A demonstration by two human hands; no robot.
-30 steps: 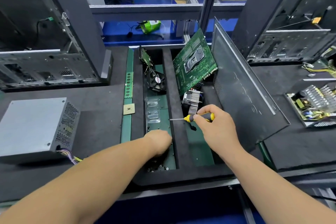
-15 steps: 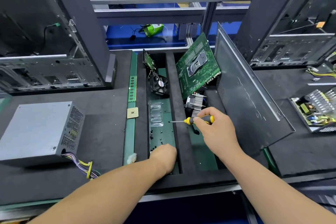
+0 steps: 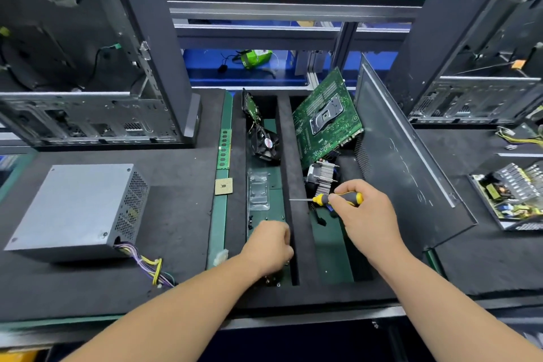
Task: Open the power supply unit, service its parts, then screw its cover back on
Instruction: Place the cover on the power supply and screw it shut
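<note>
**Mia:** Where is the power box?

**Sam:** The closed grey metal power supply box (image 3: pixel 73 209) sits on the black foam mat (image 3: pixel 176 214) at the left of the frame. Its bunch of yellow and purple wires (image 3: pixel 147 264) spills out from its lower right corner.

**Mia:** What is the right hand doing?

**Sam:** The right hand (image 3: pixel 367 214) is in the middle of the frame. Its fingers curl round a yellow and black screwdriver (image 3: pixel 338 199). The thin metal tip points left, over the black foam wall between two green slots.

**Mia:** And the left hand?

**Sam:** The left hand (image 3: pixel 269 247) is lower, just left of the right one. It reaches down into the long green-floored slot (image 3: pixel 261 214) where small dark screws (image 3: pixel 250 222) lie. Its fingers curl under. I cannot tell if it holds anything.

**Mia:** What else is there?

**Sam:** A green circuit board (image 3: pixel 326 117) leans up above the right hand. A small black fan (image 3: pixel 266 144) sits to its left. A flat dark metal panel (image 3: pixel 405 161) leans at the right. An open board with many parts (image 3: pixel 511 191) lies at the far right edge.
</note>
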